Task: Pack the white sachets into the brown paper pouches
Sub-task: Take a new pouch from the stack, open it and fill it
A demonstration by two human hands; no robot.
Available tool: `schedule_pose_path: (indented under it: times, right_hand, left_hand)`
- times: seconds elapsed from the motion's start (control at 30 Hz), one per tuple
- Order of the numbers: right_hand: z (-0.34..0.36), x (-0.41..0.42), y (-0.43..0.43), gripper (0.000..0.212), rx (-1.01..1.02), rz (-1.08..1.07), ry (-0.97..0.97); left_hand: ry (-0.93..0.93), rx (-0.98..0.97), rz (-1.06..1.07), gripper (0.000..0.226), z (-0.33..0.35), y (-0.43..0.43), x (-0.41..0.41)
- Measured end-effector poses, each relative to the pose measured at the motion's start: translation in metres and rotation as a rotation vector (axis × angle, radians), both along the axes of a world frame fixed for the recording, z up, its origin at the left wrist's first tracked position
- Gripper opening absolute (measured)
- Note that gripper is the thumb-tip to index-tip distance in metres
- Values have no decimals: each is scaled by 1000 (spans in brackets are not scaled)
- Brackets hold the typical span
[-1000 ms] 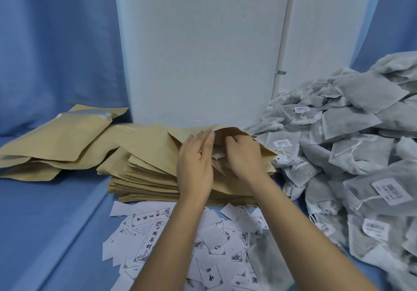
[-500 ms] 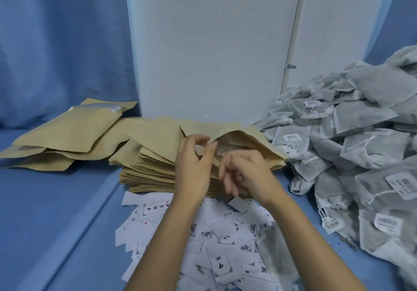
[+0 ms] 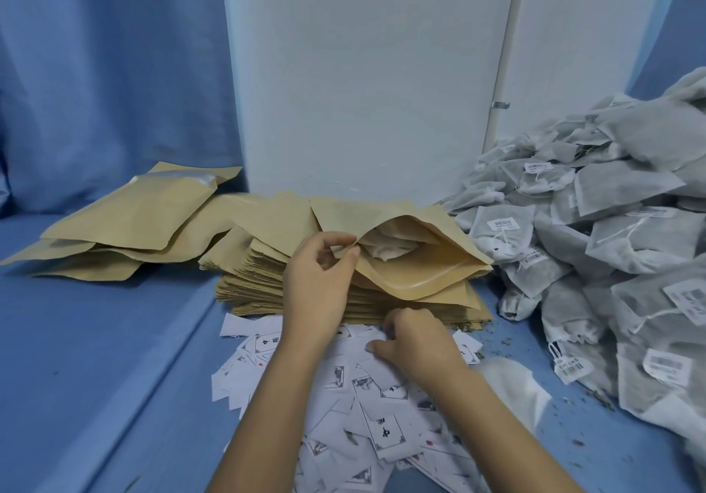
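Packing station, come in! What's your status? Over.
Left grip pinches lip of top pouch, mouth open. White sachet inside. Right grip down on paper slips, hold unclear. Nothing blocking the mouth.

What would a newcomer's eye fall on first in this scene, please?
Probably the open brown pouch at centre, a white sachet visible inside, its upper lip pinched by the left hand atop the stack of flat pouches. Next, the big heap of white sachets on the right, and the paper slips under the right hand.
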State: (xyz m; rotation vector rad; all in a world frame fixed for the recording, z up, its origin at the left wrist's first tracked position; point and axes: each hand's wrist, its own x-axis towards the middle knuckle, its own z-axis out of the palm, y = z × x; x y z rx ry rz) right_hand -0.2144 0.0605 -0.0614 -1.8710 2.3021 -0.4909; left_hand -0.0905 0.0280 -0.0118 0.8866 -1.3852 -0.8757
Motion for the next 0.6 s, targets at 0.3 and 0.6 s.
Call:
schedule_pose_path:
  times: [0.3, 0.6]
  right_hand:
    - [9, 1, 7, 24, -177, 67, -119]
    - [55, -28, 25, 22, -1011, 37, -641]
  left_hand:
    - [34, -26, -17, 9, 2, 1, -2]
    - [48, -83, -18, 18, -2, 2, -5]
